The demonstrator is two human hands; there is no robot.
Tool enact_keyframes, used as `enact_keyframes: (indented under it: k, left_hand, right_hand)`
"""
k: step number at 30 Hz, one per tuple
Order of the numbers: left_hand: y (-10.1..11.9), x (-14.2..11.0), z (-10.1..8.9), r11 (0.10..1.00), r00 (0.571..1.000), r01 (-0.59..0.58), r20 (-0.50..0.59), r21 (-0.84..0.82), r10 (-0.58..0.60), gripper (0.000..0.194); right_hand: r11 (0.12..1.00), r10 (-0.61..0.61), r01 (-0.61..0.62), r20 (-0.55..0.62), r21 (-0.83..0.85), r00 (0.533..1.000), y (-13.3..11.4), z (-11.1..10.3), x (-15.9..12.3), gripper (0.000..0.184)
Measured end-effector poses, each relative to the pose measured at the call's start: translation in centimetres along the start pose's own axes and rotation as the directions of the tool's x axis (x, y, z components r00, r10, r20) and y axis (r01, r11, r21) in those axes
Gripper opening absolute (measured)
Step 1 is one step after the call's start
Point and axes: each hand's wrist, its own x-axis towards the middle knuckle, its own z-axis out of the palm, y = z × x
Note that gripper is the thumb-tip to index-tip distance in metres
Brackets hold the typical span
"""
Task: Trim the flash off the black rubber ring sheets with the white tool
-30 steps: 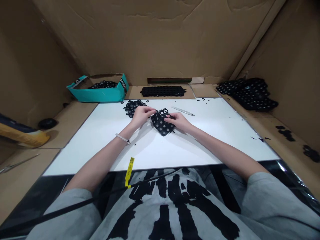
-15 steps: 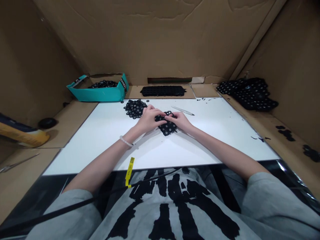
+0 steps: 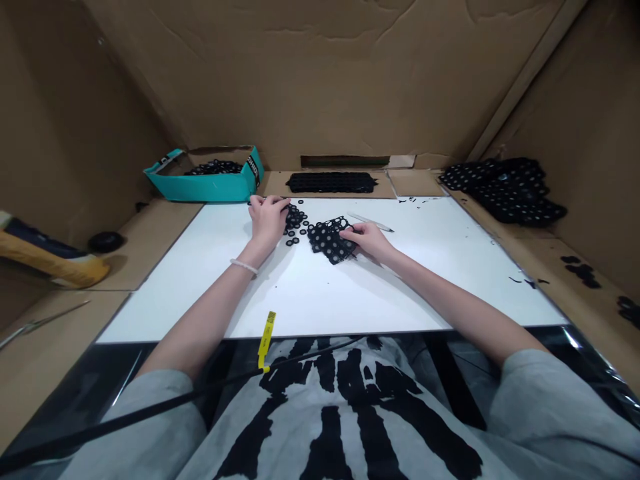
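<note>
Left hand lies open, fingers spread, just beside the loose black rings; right hand bears on a holed black sheet on the white board, pinch indeterminable; dotted sheets remain piled at right.

Your view is evenly lit from above, with the white work board brightest and the cardboard walls dimmer. A soft shadow falls beside your right hand, glare streaks the black plastic sheet, and the wide lens bends the edges.
</note>
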Motion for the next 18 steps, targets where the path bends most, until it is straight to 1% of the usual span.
enact_keyframes:
  k: [2,3,4,5,6,7,8,9,11,13,16,18]
  left_hand:
    - [0.6,-0.4,-0.2,0.99,0.99,-0.135,0.038,0.047,0.133,0.028]
    - [1.3,-0.7,-0.3,0.975,0.973,-0.221,0.08,0.025,0.218,0.029]
    - [2.1,-1.1,-0.3,0.95,0.941,-0.312,0.135,-0.022,0.312,0.028]
    - [3.0,-1.5,-0.4,0.916,0.895,-0.392,0.193,-0.087,0.401,0.026]
    - [3.9,-2.0,-0.4,0.881,0.847,-0.447,0.245,-0.155,0.472,0.024]
    - [4.7,-2.4,-0.4,0.855,0.808,-0.472,0.282,-0.217,0.518,0.024]
    - [5.4,-2.8,-0.4,0.843,0.788,-0.47,0.305,-0.262,0.534,0.023]
    - [5.9,-3.2,-0.4,0.846,0.79,-0.448,0.315,-0.29,0.526,0.022]
    - [6.3,-3.6,-0.3,0.871,0.828,-0.377,0.306,-0.316,0.47,0.02]
    - [6.3,-3.6,-0.2,0.888,0.865,-0.314,0.285,-0.335,0.414,0.021]
    - [5.9,-3.1,0.0,0.909,0.888,-0.211,0.319,-0.359,0.332,0.021]
    - [5.4,-2.6,0.3,0.927,0.905,-0.097,0.357,-0.361,0.234,0.019]
  right_hand:
    - [0.999,-0.018,0.017,-0.021,-0.037,1.0,0.1,0.1,0.0,0.042]
    - [0.998,-0.034,0.032,-0.029,-0.058,0.999,0.1,0.1,-0.1,0.043]
    - [0.996,-0.051,0.048,-0.032,-0.076,0.998,0.2,0.2,-0.1,0.043]
    - [0.994,-0.067,0.064,-0.029,-0.086,0.997,0.2,0.3,-0.2,0.044]
    - [0.993,-0.081,0.079,-0.021,-0.088,0.996,0.1,0.3,-0.2,0.045]
    - [0.992,-0.094,0.093,-0.008,-0.081,0.996,0.1,0.4,-0.3,0.046]
    - [0.993,-0.102,0.103,0.015,-0.064,0.995,0.0,0.5,-0.3,0.046]
    - [0.993,-0.107,0.109,0.042,-0.038,0.993,0.0,0.6,-0.3,0.047]
    - [0.993,-0.113,0.112,0.091,0.026,0.989,-0.2,0.7,-0.3,0.046]
    - [0.991,-0.116,0.108,0.115,0.077,0.987,-0.3,0.7,-0.3,0.045]
    - [0.989,-0.121,0.11,0.125,0.097,0.985,-0.1,0.7,-0.1,0.044]
    - [0.991,-0.115,0.107,0.108,0.078,0.988,0.1,0.6,0.0,0.041]
